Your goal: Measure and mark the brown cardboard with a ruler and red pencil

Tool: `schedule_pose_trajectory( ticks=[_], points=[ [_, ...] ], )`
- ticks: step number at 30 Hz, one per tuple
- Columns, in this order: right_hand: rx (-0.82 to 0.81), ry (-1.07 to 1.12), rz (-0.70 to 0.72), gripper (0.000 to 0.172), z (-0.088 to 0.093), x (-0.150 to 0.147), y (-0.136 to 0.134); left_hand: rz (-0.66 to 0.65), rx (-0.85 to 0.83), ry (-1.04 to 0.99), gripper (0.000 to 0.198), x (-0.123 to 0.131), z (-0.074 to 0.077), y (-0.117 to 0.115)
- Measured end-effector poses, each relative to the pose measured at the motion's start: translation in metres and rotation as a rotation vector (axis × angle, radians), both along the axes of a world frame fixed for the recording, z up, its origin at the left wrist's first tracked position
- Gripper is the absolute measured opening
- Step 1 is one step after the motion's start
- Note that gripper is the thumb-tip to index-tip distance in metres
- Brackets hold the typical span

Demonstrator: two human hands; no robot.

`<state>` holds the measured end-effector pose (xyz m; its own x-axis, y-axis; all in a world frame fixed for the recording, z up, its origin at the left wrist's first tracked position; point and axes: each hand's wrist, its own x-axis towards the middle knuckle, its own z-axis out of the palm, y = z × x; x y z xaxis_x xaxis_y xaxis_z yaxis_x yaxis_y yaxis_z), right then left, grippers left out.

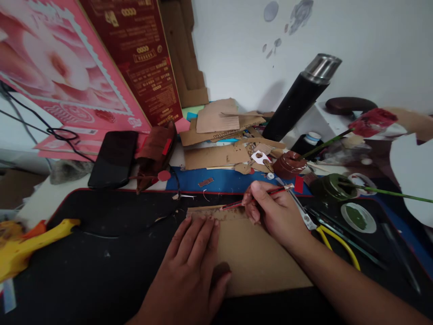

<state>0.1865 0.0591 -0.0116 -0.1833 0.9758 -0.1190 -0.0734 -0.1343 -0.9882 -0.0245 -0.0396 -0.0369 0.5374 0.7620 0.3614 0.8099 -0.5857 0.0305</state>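
A brown cardboard sheet [257,257] lies on the black mat [111,253] in front of me. My left hand [191,266] lies flat on the sheet's left part, fingers stretched out, pressing on a ruler-like strip [216,211] along the sheet's far edge. My right hand [270,210] is closed in a writing grip on a red and black pencil [257,197], whose tip touches the strip near the far edge.
Yellow-handled pliers [333,239] lie right of my right hand. A yellow glue gun [30,241] rests at the left. A black phone [113,158], cardboard scraps [216,135], a black flask [297,99], paint lids [358,217] and green-stemmed flowers [372,122] crowd the back.
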Motion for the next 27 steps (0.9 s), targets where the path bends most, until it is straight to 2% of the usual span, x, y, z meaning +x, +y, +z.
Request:
schedule_pose_trajectory(
  ticks=[11,27],
  points=[
    [0.033,-0.126,0.038,0.049,-0.0005,0.0023,-0.0027,0.021,-0.034,-0.035,0.059,-0.0013,-0.0022,-0.0036],
    [0.039,-0.146,0.06,0.049,-0.0004,0.0026,-0.0024,0.03,-0.038,-0.012,0.061,-0.0017,-0.0056,-0.0048]
  ],
)
